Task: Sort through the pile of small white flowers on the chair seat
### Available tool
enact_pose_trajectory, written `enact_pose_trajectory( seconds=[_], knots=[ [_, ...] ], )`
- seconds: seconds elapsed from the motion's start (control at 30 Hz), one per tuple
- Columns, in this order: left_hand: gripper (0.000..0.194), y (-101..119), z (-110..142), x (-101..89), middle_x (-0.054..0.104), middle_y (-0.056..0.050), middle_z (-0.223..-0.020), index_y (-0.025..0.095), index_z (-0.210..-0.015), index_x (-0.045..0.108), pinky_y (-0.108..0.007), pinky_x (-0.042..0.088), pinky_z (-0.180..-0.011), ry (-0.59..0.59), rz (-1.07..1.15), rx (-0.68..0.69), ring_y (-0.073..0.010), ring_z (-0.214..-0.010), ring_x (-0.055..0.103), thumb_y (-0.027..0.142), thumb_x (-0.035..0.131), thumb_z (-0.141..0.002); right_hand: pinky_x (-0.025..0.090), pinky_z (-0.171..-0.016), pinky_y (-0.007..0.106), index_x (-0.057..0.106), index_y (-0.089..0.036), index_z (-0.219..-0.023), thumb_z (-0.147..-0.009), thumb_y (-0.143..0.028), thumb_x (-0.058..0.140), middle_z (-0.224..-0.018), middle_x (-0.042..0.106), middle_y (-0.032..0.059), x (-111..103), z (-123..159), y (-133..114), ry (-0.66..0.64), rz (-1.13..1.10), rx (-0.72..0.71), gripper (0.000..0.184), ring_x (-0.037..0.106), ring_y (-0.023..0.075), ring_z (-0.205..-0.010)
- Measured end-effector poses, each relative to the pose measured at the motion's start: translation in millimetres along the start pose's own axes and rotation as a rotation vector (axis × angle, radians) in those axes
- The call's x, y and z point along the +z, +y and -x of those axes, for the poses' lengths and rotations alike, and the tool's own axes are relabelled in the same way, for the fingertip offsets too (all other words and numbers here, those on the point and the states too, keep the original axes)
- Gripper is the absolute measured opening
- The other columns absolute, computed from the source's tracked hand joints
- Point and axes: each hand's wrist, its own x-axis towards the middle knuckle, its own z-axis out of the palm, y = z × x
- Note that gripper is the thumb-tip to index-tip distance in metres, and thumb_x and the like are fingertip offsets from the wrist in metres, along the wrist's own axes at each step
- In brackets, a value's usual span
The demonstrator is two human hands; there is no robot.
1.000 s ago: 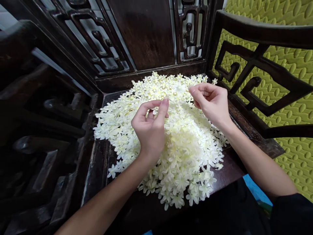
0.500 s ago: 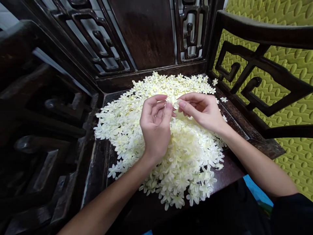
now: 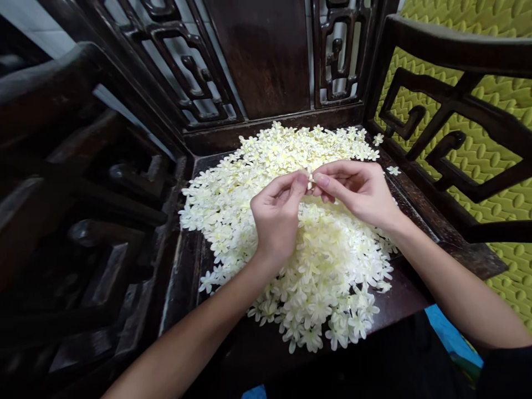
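Just above a wide heap of white flowers (image 3: 224, 213) with pale yellow centres, my two hands meet fingertip to fingertip. Thumb and finger of my left hand (image 3: 277, 213) pinch one small white flower (image 3: 310, 180), mostly hidden by the fingertips. From the other side, my right hand (image 3: 359, 191) pinches at the same flower, thumb against forefinger. The remaining fingers of both hands curl inward. The heap spreads over the dark wooden seat (image 3: 399, 302) beneath my hands.
A carved wooden back panel (image 3: 266, 66) rises behind the flowers. Dark openwork armrests stand left (image 3: 95, 233) and right (image 3: 453, 61). Past the right one lies a yellow-green textured cover (image 3: 511, 277). A loose flower (image 3: 393, 170) lies near the seat's right edge.
The left fingers have closed in, and the flower, earlier showing its open petals, is now mostly covered by fingertips. The whole view has shifted, so everything appears slightly further right.
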Motion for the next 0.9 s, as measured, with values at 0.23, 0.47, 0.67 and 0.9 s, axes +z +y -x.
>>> enact_pose_trajectory(
  seconds=[0.23, 0.47, 0.67, 0.9],
  knots=[
    [0.028, 6, 0, 1.3, 0.065, -0.002, -0.075, 0.018, -0.075, 0.068, -0.027, 0.054, -0.073, 0.015, -0.011, -0.007, -0.0125, -0.071, 0.063, 0.041, 0.07, -0.092, 0.058, -0.061, 0.019, 0.078, -0.013, -0.097, -0.084, -0.027, 0.082, -0.082, 0.077, 0.0045, 2, 2, -5, 0.005, 0.002, 0.054, 0.02, 0.068, 0.009, -0.065],
    [0.034, 5, -1, -1.5, 0.055, 0.001, -0.067, 0.018, -0.069, 0.058, -0.023, 0.042, -0.06, 0.046, -0.074, 0.011, -0.0096, -0.063, 0.051, 0.038, 0.069, -0.093, 0.058, -0.062, 0.019, 0.078, -0.013, -0.099, -0.087, -0.027, 0.079, -0.082, 0.077, 0.0048, 2, 3, -5, -0.048, -0.023, 0.065, 0.019, 0.068, 0.0087, -0.065],
    [0.026, 10, 3, 2.0, 0.06, 0.002, -0.067, 0.019, -0.072, 0.066, -0.022, 0.044, -0.058, 0.068, -0.237, 0.187, -0.0091, -0.062, 0.054, 0.033, 0.07, -0.093, 0.058, -0.062, 0.02, 0.077, -0.012, -0.098, -0.089, -0.029, 0.078, -0.081, 0.077, 0.0053, 0, 2, -4, -0.055, -0.031, 0.064, 0.02, 0.068, 0.009, -0.065],
    [0.016, 11, 5, 2.7, 0.071, 0.0, -0.077, 0.019, -0.08, 0.073, -0.025, 0.053, -0.07, 0.084, -0.282, 0.249, -0.0118, -0.072, 0.065, 0.03, 0.073, -0.09, 0.058, -0.061, 0.019, 0.078, -0.013, -0.095, -0.087, -0.027, 0.079, -0.08, 0.076, 0.0038, -1, 2, -4, -0.052, -0.063, 0.03, 0.017, 0.067, 0.0085, -0.065]
  ],
)
